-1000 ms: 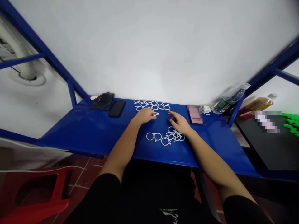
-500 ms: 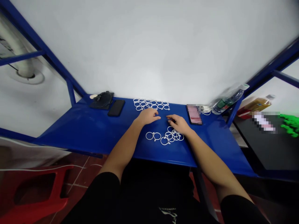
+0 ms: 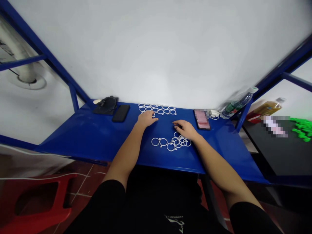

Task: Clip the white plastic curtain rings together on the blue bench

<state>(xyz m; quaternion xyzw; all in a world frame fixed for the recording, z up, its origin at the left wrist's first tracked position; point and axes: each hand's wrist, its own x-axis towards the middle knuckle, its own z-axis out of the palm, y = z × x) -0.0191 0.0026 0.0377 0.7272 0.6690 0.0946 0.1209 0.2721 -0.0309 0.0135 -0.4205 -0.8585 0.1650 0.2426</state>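
Several white curtain rings (image 3: 166, 107), thin hoops with small tabs, lie in close rows at the back of the blue table, against the wall. My left hand (image 3: 146, 119) is at the front left of these rows, its thumb apart from the fingers; it partly hides a ring under its fingertips. Further right, my right hand (image 3: 185, 129) rests with fingers and thumb apart, nothing seen between them. Below it lies a loose, overlapping pile of the same rings (image 3: 175, 142). Two more rings (image 3: 159, 142) lie side by side just left of that pile.
A black phone (image 3: 121, 113) and a crumpled black item (image 3: 106, 104) lie at the back left of the table (image 3: 90, 138). On the right are a phone with a lit screen (image 3: 202, 119), a white cable (image 3: 214, 113) and a clear bottle (image 3: 237, 105). Blue frame posts flank the table.
My left hand has moved left along the front of the ring rows, uncovering rings in the middle. My right hand stays nearly where it was.
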